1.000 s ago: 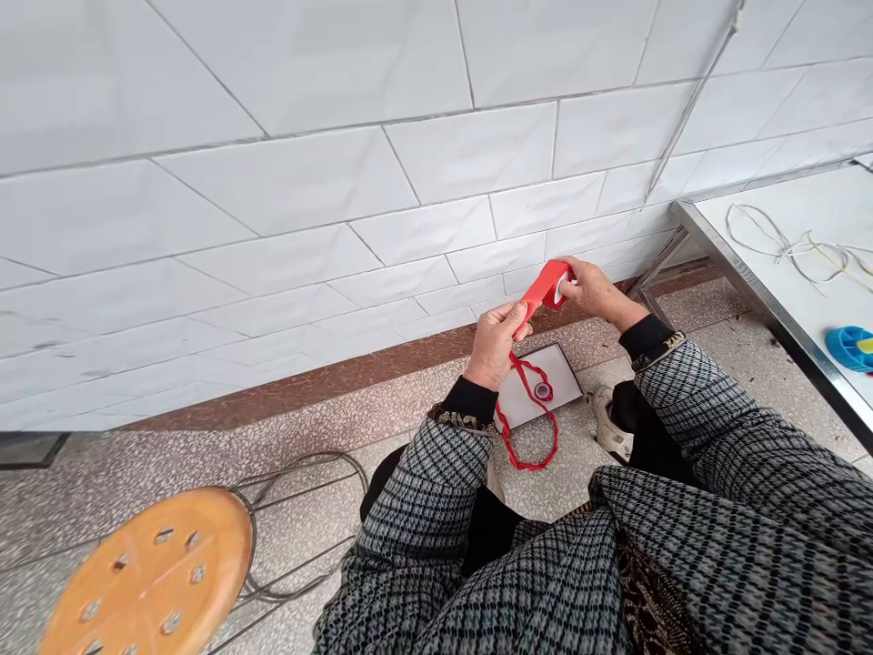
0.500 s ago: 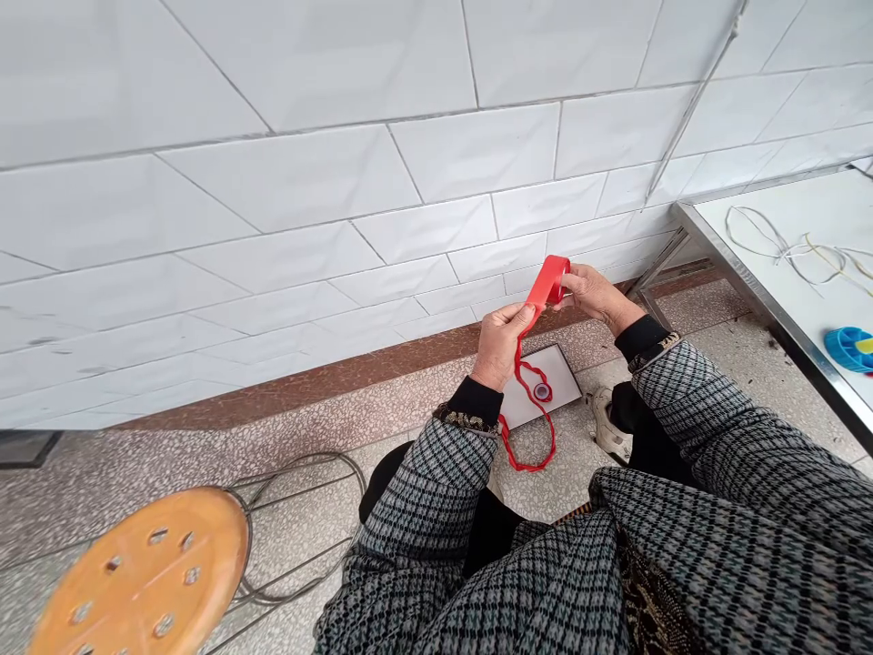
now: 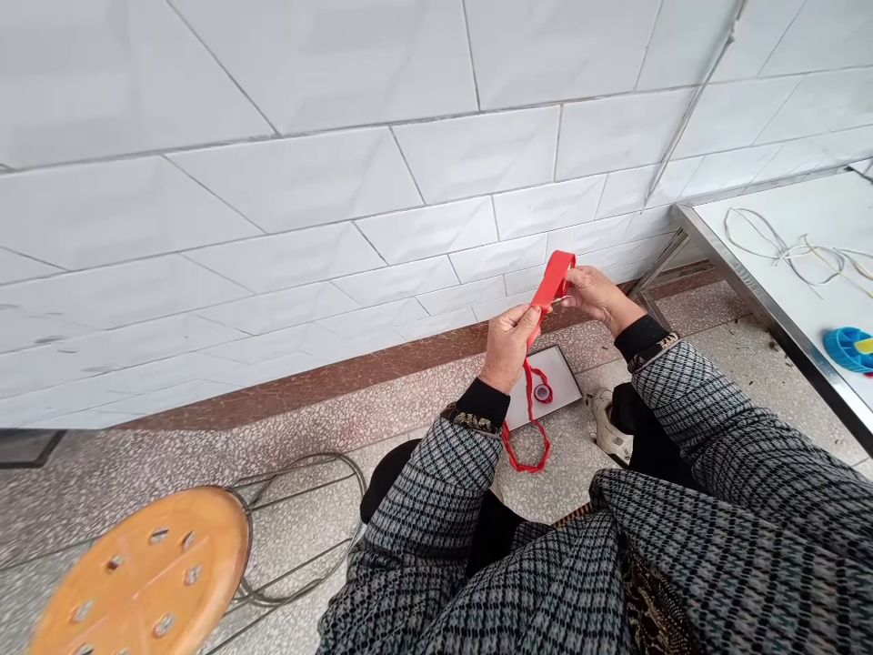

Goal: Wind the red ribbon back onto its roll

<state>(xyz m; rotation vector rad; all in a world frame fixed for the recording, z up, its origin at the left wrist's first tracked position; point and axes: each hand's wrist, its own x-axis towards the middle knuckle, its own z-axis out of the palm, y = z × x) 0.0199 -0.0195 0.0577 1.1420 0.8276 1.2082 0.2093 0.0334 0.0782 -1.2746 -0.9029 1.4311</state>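
Note:
A flat red ribbon is stretched up in a folded loop between my two hands, in front of the tiled wall. My left hand pinches its lower part between thumb and fingers. Below that hand the strip hangs twisted, curling down to the floor in a red coil. My right hand has its fingers closed at the back of the loop, partly hidden by it. Something thin and pale shows between the hands, too small to name. A small round roll lies on a white dark-edged panel beneath.
An orange stool seat with holes is at the lower left, with a metal wire frame beside it. At right, a metal-edged table bears loose pale wires and a blue round object. White tiles fill the background.
My left hand has shifted slightly right and down along the ribbon. The loop has tilted a little, and the hanging strip has swung closer to straight.

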